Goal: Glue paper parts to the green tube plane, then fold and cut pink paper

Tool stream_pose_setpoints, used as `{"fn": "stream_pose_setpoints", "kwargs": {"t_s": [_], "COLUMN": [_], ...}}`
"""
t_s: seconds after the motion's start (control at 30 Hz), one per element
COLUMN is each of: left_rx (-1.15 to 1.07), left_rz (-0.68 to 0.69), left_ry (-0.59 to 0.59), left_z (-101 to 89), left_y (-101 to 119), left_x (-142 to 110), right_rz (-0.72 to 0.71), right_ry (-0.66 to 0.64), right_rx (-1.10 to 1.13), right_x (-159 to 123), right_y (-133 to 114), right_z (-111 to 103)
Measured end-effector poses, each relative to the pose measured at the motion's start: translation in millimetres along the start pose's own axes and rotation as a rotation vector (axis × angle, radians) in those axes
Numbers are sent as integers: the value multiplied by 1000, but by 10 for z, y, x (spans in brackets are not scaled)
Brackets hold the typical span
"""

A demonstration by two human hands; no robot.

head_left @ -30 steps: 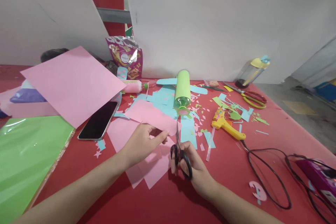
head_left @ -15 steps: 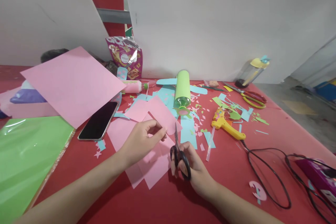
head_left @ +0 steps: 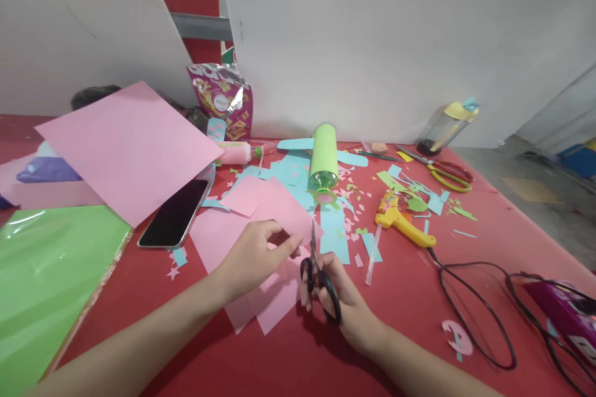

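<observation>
My left hand (head_left: 258,254) pinches a piece of pink paper (head_left: 291,208) between thumb and fingers, over other pink sheets (head_left: 209,236) on the table. In my right hand (head_left: 342,291) is a pair of scissors (head_left: 329,291) with black handles, the fingers through the loops. Their blades point up and away from me, at the right corner of the held paper. Whether the blades are cutting into it I cannot tell. Beyond both hands lies a green paper-covered bottle (head_left: 325,152) with light-blue strips sticking out on either side, like wings.
Right of centre rests a yellow glue gun (head_left: 403,226) with a trailing black cord (head_left: 488,267). Paper scraps (head_left: 351,198) litter the red table. A phone (head_left: 176,214), a large pink sheet (head_left: 133,149) and a green packet (head_left: 51,279) are at left. More scissors (head_left: 449,177) lie at the back right.
The held pink paper has tilted, and its far corner has shifted slightly left and nearer. My left hand has moved slightly right and down; the scissors stay almost in place.
</observation>
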State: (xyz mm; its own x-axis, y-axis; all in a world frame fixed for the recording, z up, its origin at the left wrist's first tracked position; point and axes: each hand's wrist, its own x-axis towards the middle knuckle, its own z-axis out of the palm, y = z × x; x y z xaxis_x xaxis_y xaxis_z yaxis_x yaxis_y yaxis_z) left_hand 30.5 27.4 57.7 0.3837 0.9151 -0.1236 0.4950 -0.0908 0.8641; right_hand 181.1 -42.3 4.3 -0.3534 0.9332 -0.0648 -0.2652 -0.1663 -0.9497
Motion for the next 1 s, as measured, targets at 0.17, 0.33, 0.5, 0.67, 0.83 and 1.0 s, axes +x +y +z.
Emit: {"fn": "stream_pose_setpoints", "kwargs": {"t_s": [0.17, 0.33, 0.5, 0.67, 0.83, 1.0], "left_rx": [42, 62, 80, 106, 117, 101], "left_rz": [19, 31, 40, 30, 34, 28], "left_ry": [12, 11, -21, -15, -11, -24], "left_z": [-13, -10, -13, -19, -23, -39], "left_y": [8, 13, 16, 2, -1, -7], "left_x": [-11, -10, -4, 0, 6, 7], "right_rz": [22, 28, -6, 5, 0, -10], "right_ry": [2, -44, -92, -77, -58, -47], "right_rx": [-10, 8, 20, 21, 52, 94], "right_x": [-1, 1, 2, -1, 13, 13], "right_y": [-5, -21, -9, -17, -19, 9], "right_z": [0, -12, -14, -5, 9, 12]}}
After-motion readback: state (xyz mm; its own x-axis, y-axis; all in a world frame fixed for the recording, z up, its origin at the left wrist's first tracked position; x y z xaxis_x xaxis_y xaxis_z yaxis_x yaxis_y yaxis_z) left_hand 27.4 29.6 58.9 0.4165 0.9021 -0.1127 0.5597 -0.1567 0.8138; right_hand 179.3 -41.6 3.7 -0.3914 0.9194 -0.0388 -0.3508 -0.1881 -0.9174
